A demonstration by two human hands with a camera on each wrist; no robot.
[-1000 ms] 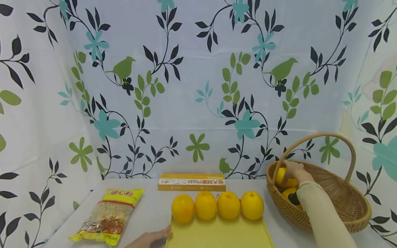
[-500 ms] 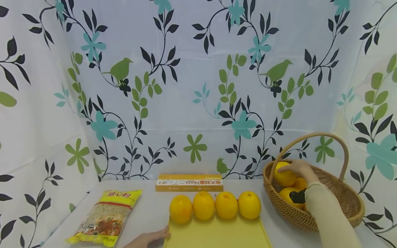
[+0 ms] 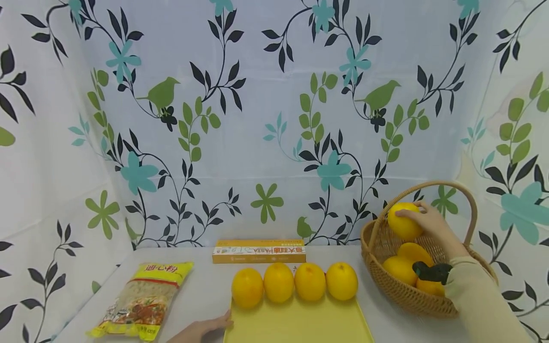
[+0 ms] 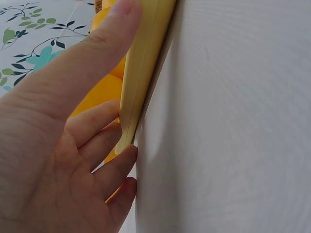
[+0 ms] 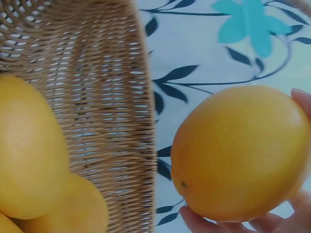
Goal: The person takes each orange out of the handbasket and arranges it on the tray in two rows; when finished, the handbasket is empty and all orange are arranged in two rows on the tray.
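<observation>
My right hand (image 3: pixel 433 226) grips a yellow-orange fruit (image 3: pixel 404 221) by its side, lifted above the far left part of the wicker basket (image 3: pixel 392 288). In the right wrist view the held fruit (image 5: pixel 238 153) is smooth and oval, with a small dark spot; fingers curve under it. Several similar fruits (image 3: pixel 401 270) lie in the basket. My left hand (image 3: pixel 203 329) touches the left edge of a yellow tray (image 3: pixel 300 324). Its thumb and fairly straight fingers meet the tray's side in the left wrist view. A row of several such fruits (image 3: pixel 279 282) stands along the tray's far edge.
Behind the tray lies an orange-and-white pasta box (image 3: pixel 259 251). A yellow-topped food packet (image 3: pixel 143 300) rests on the white table at the left. The basket's tall handle (image 3: pixel 463 188) arches near my right hand. A leaf-patterned curtain (image 3: pixel 240 119) hangs behind everything.
My right hand has raised one fruit up out of the basket's pile. The left hand keeps its place at the tray's edge. The head view has shifted slightly.
</observation>
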